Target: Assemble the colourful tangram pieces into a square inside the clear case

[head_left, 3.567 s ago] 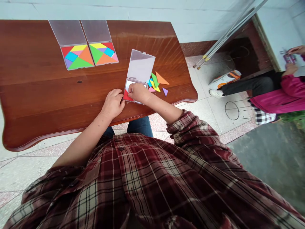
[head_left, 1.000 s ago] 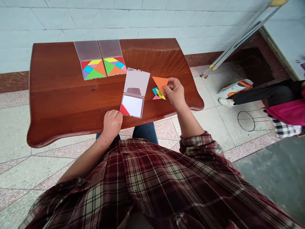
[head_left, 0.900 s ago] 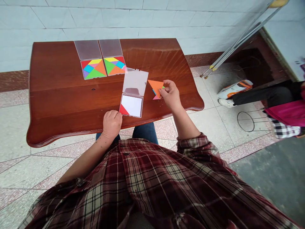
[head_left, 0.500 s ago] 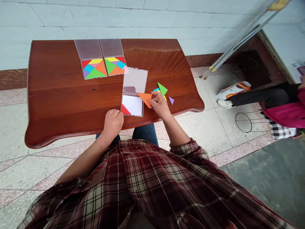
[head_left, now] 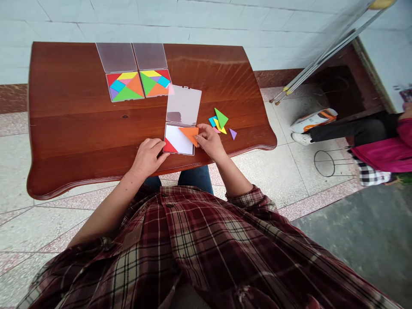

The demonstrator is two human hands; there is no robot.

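Between the thumb and fingers of my right hand (head_left: 210, 141) is an orange tangram triangle (head_left: 189, 134), over the right part of an open tangram case (head_left: 183, 148). A red triangle (head_left: 169, 146) lies in that case's lower left corner, on a white base. My left hand (head_left: 148, 155) grips the case's lower left corner, thumb at the near edge. To the right of my right hand lie loose pieces: a green triangle (head_left: 221, 118), a yellow piece (head_left: 219, 126), a blue piece (head_left: 212, 121), a partly covered pink piece (head_left: 216, 130) and a purple triangle (head_left: 233, 134).
Two open cases, a left one (head_left: 125, 86) and a right one (head_left: 155, 83), hold coloured pieces at the back of the wooden table (head_left: 80, 128). Crutches (head_left: 315, 64) lean at the right. Another person's leg (head_left: 347, 128) and a white bag (head_left: 315, 121) are beyond the table.
My right hand has brought the orange triangle left, further over the case's base. My left hand's thumb has spread out along the near edge of the case.
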